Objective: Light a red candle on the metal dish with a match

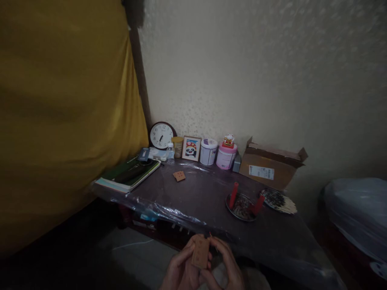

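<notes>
At the bottom centre, my left hand [181,266] is closed around a small stack of brown cards [200,252], which carry faint darker marks on the face turned up. My right hand [226,262] curls against the stack's right side, fingers bent at the upper edge and thumb low. A thin reddish edge shows by its fingertips; I cannot make out whether that is a separate card. Farther off on the table [199,195], a few similar brown cards with red marks [179,176] lie slightly fanned.
A metal plate [242,218] bears two red candles; another dish [273,200] holds dark bits and pale sticks. Along the wall stand a clock [157,131], a jar [177,148], a panda picture [191,150], two tubs and a cardboard box [263,161]. Books [127,175] lie left.
</notes>
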Demonstrator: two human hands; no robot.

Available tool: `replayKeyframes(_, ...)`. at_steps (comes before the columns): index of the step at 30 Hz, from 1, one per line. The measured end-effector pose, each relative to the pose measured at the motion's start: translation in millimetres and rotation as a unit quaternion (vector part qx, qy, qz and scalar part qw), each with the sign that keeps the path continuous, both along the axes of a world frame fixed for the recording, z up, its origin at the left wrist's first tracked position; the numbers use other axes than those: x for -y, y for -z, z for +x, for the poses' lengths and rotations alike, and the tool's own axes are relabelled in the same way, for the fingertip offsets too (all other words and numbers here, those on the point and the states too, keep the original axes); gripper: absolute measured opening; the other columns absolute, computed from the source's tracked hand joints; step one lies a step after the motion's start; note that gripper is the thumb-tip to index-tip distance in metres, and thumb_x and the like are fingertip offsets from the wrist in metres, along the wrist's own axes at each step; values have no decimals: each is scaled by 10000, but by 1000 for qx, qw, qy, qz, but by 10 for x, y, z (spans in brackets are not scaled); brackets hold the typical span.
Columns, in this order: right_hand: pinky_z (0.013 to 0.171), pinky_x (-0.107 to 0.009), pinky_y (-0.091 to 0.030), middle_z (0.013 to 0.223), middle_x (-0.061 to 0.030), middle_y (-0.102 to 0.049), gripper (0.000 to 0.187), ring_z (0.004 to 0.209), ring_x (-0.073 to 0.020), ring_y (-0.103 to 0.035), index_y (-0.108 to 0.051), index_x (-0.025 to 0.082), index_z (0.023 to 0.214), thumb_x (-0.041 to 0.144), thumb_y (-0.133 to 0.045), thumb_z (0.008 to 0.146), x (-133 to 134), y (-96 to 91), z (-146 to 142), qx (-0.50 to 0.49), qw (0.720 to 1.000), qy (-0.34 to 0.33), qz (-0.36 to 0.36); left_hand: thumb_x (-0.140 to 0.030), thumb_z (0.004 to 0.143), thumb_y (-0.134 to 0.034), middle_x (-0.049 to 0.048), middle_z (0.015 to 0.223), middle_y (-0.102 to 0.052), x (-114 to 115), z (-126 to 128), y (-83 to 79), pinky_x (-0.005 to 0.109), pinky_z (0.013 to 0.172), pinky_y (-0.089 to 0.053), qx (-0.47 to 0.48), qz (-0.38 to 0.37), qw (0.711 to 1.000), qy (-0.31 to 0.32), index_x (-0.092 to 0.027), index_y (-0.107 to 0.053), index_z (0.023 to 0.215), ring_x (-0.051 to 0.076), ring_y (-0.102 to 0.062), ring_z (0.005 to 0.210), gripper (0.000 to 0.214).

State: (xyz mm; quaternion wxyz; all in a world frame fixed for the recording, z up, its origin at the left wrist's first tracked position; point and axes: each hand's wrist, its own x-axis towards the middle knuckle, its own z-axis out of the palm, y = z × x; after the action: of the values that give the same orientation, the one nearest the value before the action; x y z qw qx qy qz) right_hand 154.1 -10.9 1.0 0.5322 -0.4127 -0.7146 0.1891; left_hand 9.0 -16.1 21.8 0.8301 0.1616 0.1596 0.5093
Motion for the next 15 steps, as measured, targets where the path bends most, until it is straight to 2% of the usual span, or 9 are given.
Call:
replayKeyframes(5, 859, -297, -517, 1130, -67, -630, 407, 1025, -231, -613, -565, 254, 1169, 333, -622, 773, 6, -54, -24, -14, 1000, 12, 13, -242, 840, -507, 64, 838, -688, 11, 29, -41, 247, 705, -429, 47, -11, 999, 9, -189, -655, 994, 147, -632, 779, 220)
replayKeyframes(10, 859, -297, -524, 1111, -50, -643, 395, 1007, -230, -624, -571, 262, 1150, 323, -637, 765, 3, -72, 44, -20, 999, 40, -14, -325, 839, -522, 48, 1030, -663, -19, 22, -10, 283, 720, -436, -73, 30, 995, -62, -267, -633, 1035, 195, -612, 930, 232)
replayKeyframes(13, 867, -313, -529, 1104, -31, -653, 393, 984, -230, -637, -565, 294, 1146, 303, -642, 761, -15, -86, 116, -16, 998, 58, -16, -378, 743, -647, 53, 1098, -652, -42, 5, 88, 335, 797, -433, -130, 96, 977, -136, -286, -646, 1042, 225, -600, 971, 313)
replayKeyframes(15, 854, -309, -540, 1101, -15, -658, 429, 968, -227, -647, -550, 320, 1165, 282, -653, 751, -25, -98, 154, 4, 999, 48, -12, -364, 702, -695, 65, 1107, -657, -37, -5, 122, 365, 850, -414, -156, 145, 966, -144, -292, -632, 1093, 234, -602, 968, 402)
